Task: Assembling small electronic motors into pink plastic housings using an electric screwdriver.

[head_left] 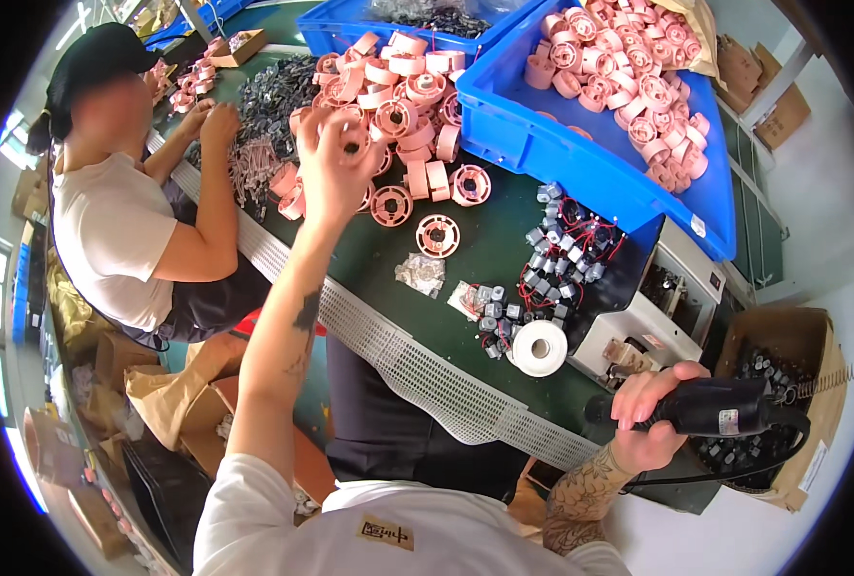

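Note:
My left hand [326, 178] reaches over the pile of pink round plastic housings [417, 91], its fingers curled around one pink housing [352, 146]. The fingers partly cover that piece. In my right hand [646, 444] is a black electric screwdriver [715, 405], lying sideways at the table's right front, its tip pointing left. A cord runs from its rear end, near a coiled spring [835, 376]. A single pink housing [437, 235] lies apart from the pile, ring side up. Close to it sits a clear bag of small parts [420, 275].
Small motors with red wires [556, 254] lie beside a white roll [539, 348] and a metal-cased machine [648, 322]. A blue bin [580, 154] of housings stands at the back right. A co-worker [120, 211] sits at left by dark parts [278, 96]. A carton [792, 336] stands right.

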`<state>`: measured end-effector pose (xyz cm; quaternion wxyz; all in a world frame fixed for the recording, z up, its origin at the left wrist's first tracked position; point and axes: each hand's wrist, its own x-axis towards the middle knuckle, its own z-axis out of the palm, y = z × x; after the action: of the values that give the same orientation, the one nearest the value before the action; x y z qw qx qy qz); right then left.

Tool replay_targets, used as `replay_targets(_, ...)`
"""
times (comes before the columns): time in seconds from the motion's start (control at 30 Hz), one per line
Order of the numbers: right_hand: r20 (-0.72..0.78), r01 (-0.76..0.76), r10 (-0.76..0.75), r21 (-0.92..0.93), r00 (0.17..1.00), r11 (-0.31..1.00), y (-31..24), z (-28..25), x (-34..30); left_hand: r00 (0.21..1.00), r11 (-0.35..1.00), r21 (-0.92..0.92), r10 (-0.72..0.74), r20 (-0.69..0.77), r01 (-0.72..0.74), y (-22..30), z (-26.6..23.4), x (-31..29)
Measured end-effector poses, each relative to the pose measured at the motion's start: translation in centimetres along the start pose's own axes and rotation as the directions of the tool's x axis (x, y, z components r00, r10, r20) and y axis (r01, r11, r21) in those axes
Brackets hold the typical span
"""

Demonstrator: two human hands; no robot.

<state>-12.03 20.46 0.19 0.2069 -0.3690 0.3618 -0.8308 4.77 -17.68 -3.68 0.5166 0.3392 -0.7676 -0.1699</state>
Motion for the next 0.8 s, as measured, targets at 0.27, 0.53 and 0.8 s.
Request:
replay_targets(0.27,0.033,-0.016,0.018,-0.065,0.999,0.998,0.2,0.3,0.4,0.991,0.945,0.299,0.124,0.050,-0.133,-1.6,0.0,3.9)
replay_targets(0.53,0.047,-0.006,0.007,-0.031,0.999,1.000,0.0,0.2,0.2,0.693,0.816,0.261,0.217,0.688,-0.515,9.1,-1.4,-6.2)
replay_targets(0.8,0.046,-0.004,0.005,-0.035,0.999,0.999,-0.2,0.2,0.0,0.832,0.970,-0.071,0.237,0.502,-0.234,9.2,-0.8,-2.6)
